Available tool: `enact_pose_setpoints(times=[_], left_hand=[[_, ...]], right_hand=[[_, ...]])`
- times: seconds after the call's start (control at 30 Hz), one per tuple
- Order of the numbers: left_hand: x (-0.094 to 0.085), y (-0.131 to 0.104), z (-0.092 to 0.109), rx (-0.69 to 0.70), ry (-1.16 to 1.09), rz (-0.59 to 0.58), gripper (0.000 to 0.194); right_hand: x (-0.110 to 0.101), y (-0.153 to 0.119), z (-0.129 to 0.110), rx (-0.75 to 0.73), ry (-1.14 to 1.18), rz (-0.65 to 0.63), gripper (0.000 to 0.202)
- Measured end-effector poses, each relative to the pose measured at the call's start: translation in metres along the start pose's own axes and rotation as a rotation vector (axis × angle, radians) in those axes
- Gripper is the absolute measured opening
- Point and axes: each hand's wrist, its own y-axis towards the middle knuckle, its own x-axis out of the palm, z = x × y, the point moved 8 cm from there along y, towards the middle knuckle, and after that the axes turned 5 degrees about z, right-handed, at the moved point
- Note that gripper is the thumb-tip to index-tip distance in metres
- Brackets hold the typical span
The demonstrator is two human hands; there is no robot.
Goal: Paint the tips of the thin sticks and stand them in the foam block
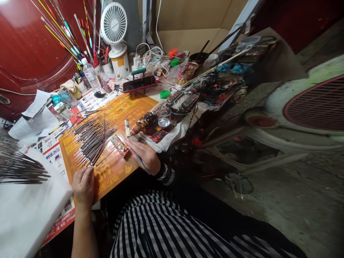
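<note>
At the front edge of the orange mat [134,163], my left hand [84,184] pinches the end of a thin dark stick [106,157]. The stick slants up to the right, toward a paint-smeared block [120,146]. My right hand [145,156] is closed on a slim paintbrush with a blue handle [142,165]. The brush's tip is too small to make out, near the block. Above my left hand lies a heap of slender dark sticks [91,138] with pale, pointed ends. A small pale strip [127,128] lies beyond the block.
White padding [34,215] at the left bears more dark sticks [21,165]. Along the back stand a white fan [114,25], a water bottle [90,74] and a propped phone [139,84]. Paint-stained jars and a cloth [174,138] crowd the right. A chair [249,139] stands beside the table.
</note>
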Motion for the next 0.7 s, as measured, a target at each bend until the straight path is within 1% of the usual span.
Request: enact_pose_setpoints(times=[0.17, 0.23, 0.4, 0.7], left_hand=[[0.003, 0.0, 0.001, -0.022, -0.004, -0.01, 0.02], [0.003, -0.001, 0.0, -0.029, -0.005, -0.016, 0.019], [0.002, -0.002, -0.001, -0.032, -0.012, -0.016, 0.021], [0.002, -0.001, 0.0, -0.03, -0.03, -0.011, 0.024]], right_hand=[[-0.026, -0.013, 0.002, -0.119, 0.002, 0.113, 0.053], [-0.03, -0.018, 0.007, -0.13, -0.029, 0.128, 0.052], [-0.026, -0.02, 0.008, -0.158, -0.06, 0.095, 0.049], [-0.021, -0.018, 0.008, -0.129, -0.083, 0.069, 0.048]])
